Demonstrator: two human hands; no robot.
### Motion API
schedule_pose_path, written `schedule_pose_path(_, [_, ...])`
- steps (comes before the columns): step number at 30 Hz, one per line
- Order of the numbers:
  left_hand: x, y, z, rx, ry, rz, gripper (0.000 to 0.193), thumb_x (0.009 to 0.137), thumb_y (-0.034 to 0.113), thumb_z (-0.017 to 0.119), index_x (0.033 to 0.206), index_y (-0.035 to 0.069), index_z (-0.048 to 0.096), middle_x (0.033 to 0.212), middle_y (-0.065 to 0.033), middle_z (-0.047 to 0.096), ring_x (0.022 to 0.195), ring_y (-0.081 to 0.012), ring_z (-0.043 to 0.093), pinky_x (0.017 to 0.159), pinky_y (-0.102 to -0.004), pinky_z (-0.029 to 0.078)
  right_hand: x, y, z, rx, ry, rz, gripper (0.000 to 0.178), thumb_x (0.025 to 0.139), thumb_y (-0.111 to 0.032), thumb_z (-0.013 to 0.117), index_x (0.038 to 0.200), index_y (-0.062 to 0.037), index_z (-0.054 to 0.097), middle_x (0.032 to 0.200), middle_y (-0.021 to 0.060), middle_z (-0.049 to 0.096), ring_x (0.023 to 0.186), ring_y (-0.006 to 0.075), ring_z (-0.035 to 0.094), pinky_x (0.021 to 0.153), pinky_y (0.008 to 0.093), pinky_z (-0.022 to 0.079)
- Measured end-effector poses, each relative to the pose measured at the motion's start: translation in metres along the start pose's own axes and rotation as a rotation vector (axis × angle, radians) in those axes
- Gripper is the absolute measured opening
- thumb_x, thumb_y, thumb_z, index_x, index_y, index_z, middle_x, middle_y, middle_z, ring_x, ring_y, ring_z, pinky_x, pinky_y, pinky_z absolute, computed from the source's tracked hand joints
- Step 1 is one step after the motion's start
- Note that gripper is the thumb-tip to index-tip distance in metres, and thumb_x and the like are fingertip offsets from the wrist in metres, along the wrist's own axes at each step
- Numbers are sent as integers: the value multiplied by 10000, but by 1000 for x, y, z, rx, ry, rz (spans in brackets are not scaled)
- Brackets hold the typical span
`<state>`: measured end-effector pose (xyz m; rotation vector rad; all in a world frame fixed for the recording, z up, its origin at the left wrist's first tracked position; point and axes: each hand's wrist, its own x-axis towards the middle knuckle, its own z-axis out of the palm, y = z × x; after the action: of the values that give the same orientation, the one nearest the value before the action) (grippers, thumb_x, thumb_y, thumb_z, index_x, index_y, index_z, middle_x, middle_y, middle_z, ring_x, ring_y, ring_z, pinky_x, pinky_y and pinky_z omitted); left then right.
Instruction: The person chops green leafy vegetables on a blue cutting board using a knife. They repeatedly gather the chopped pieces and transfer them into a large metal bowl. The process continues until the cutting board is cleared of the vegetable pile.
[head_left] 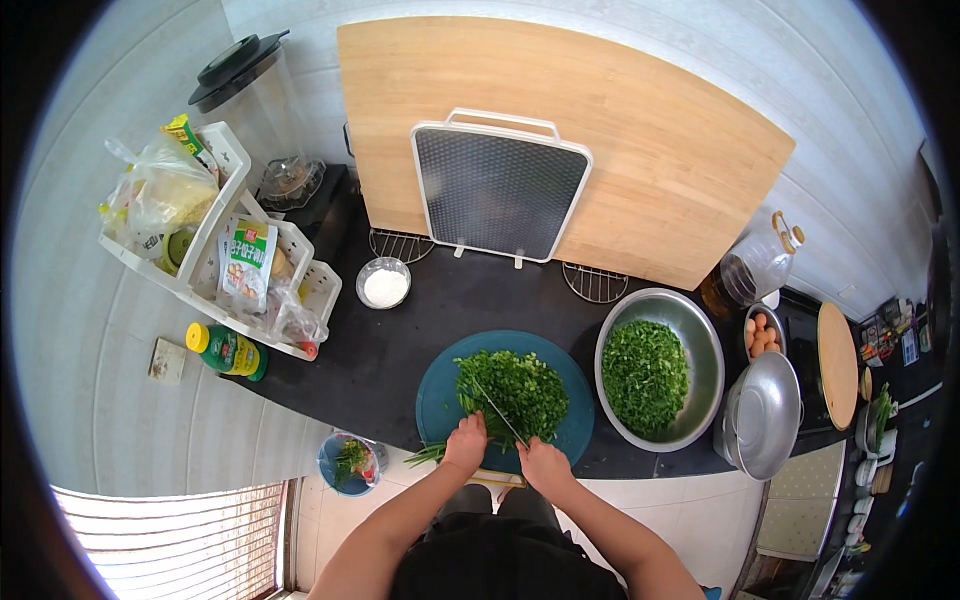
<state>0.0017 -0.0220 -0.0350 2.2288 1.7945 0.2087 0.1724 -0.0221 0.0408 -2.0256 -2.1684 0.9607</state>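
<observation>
Chopped green chives [525,390] lie heaped on a round teal cutting board [436,385] at the counter's front edge. My right hand [545,466] is closed around the handle of a knife [499,411], whose thin blade slants up and left across the greens. Left of the blade, my left hand [466,444] is closed on uncut chives [429,453], their long ends sticking out beside it. Right of the board, a wide steel bowl [707,400] holds a mound of finely chopped greens [645,375].
A small glass bowl of white powder [384,287] stands behind the board. White stacked baskets [205,265] and a green bottle [228,352] are at left. An empty-looking metal pot [765,415] and brown eggs [764,335] are at right. Below the counter stands a blue bin [335,478].
</observation>
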Motion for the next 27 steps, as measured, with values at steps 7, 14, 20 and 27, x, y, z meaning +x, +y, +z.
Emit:
schedule_pose_path(7, [0,-4,16,52,22,67,486,761,10,547,1202,-168,449,913,-147,526,857,-257,567,620,-308,548,39,-10,11,-61,-201,40,289,888,-238,513,833,23,626,748,251,645,748,384,656,657,446,539])
schedule_pose_path(14, [-4,-4,18,71,123,21,476,752,26,551,1200,-122,488,894,-120,526,833,-246,551,625,-294,524,45,-12,37,-56,6,-12,268,874,-230,533,781,13,599,714,250,633,712,394,647,637,462,530])
schedule_pose_path(20, [-9,-4,0,-7,132,-13,471,747,33,537,1198,-100,500,909,-119,525,859,-256,534,683,-296,509,29,3,12,111,134,-35,334,883,-302,555,757,3,607,637,238,602,643,411,614,586,477,499])
schedule_pose_path(27, [-6,-5,12,34,114,-18,460,742,21,527,1182,-111,498,920,-128,523,866,-258,535,676,-300,515,8,2,2,6,39,-58,363,888,-324,541,743,4,596,655,239,607,662,419,614,614,480,504])
